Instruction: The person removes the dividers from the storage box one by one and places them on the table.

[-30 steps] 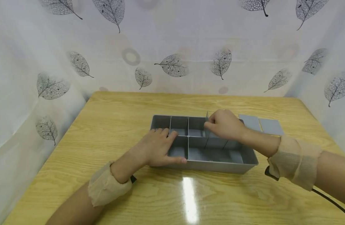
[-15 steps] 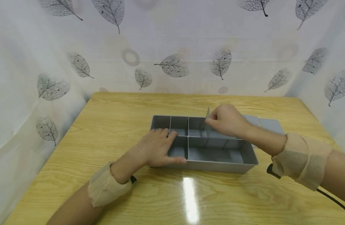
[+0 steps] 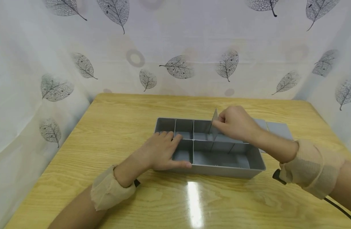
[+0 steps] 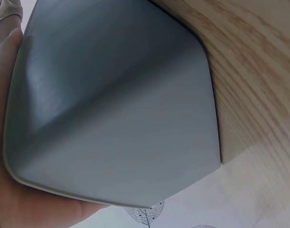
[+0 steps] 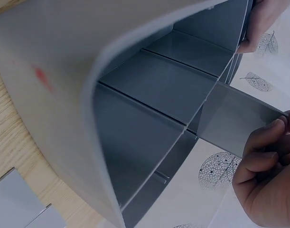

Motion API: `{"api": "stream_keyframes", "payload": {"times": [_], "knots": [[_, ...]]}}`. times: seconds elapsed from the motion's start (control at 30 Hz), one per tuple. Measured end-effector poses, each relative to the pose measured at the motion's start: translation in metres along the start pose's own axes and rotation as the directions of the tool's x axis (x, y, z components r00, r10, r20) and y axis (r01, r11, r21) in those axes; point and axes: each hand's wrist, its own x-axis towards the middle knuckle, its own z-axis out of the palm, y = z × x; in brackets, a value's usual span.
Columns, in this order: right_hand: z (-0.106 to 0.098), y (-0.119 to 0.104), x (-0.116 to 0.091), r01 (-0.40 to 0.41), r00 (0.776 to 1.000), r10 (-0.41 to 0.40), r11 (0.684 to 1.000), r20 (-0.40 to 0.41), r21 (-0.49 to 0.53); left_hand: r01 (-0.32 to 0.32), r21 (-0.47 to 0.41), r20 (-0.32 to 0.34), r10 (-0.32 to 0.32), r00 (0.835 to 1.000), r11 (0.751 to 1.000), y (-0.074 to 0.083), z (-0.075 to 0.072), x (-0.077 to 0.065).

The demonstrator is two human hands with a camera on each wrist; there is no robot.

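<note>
A long grey organizer box lies on the wooden table, split into compartments by thin upright dividers. My left hand rests spread over its left end, the thumb along the front rim and the other fingers over the left compartments. In the left wrist view that hand lies along the rim beside the box's smooth end wall. My right hand pinches a thin grey divider panel by its upper edge. The panel stands upright and rises above the back rim, its lower part within the back row of compartments.
Two flat grey panels lie on the table behind the box's right end, partly covered by the right arm. A leaf-patterned curtain hangs behind and at both sides. A black cable trails from the right wrist.
My right hand has risen a little with the divider panel, which now sticks up higher above the back rim. My left hand has kept its place on the box.
</note>
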Motion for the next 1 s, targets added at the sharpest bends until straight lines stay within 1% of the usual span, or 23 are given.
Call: {"api": "stream_keyframes", "payload": {"times": [0.07,0.13,0.23,0.37,0.4,0.5,0.6,0.7,0.8,0.9,1.0], "knots": [[0.0,0.0,0.0,-0.003,1.0,0.003,1.0,-0.006,0.002,0.003,0.001,0.001,-0.003,1.0,1.0,0.0,0.0,0.0],[-0.001,-0.001,0.0,-0.017,1.0,0.017,1.0,0.005,0.018,0.003,0.005,-0.002,-0.003,1.0,1.0,0.001,0.0,0.0],[-0.011,-0.003,0.003,-0.071,0.997,0.071,0.995,-0.002,0.066,-0.002,0.017,-0.016,0.002,1.0,1.0,0.0,0.0,0.0],[-0.03,-0.007,0.008,-0.129,0.986,0.142,0.983,-0.09,0.132,-0.007,0.027,-0.021,0.008,1.0,1.0,0.0,-0.002,0.0],[-0.034,-0.008,0.009,-0.132,0.983,0.148,0.982,-0.107,0.138,-0.007,0.027,-0.017,0.008,1.0,1.0,0.0,-0.002,0.0],[-0.04,-0.01,0.006,-0.149,0.978,0.167,0.979,-0.122,0.143,-0.005,0.017,-0.008,0.006,1.0,1.0,0.0,-0.002,0.0],[-0.042,-0.01,-0.001,-0.163,0.977,0.18,0.977,-0.115,0.141,-0.002,0.012,0.001,0.002,1.0,1.0,0.001,-0.002,0.001],[-0.044,-0.007,-0.008,-0.194,0.972,0.213,0.966,-0.101,0.172,-0.001,0.01,-0.003,0.001,1.0,1.0,0.001,-0.002,0.0],[-0.047,0.001,-0.019,-0.239,0.964,0.258,0.95,-0.069,0.203,-0.009,0.013,-0.015,0.009,1.0,1.0,0.002,-0.002,0.0],[-0.052,0.011,-0.033,-0.264,0.956,0.286,0.935,-0.061,0.238,-0.01,0.014,-0.023,0.011,1.0,1.0,0.001,-0.002,-0.001],[-0.058,0.024,-0.052,-0.275,0.947,0.314,0.904,-0.069,0.327,-0.01,0.01,-0.018,0.01,1.0,1.0,0.001,-0.002,-0.002]]}}
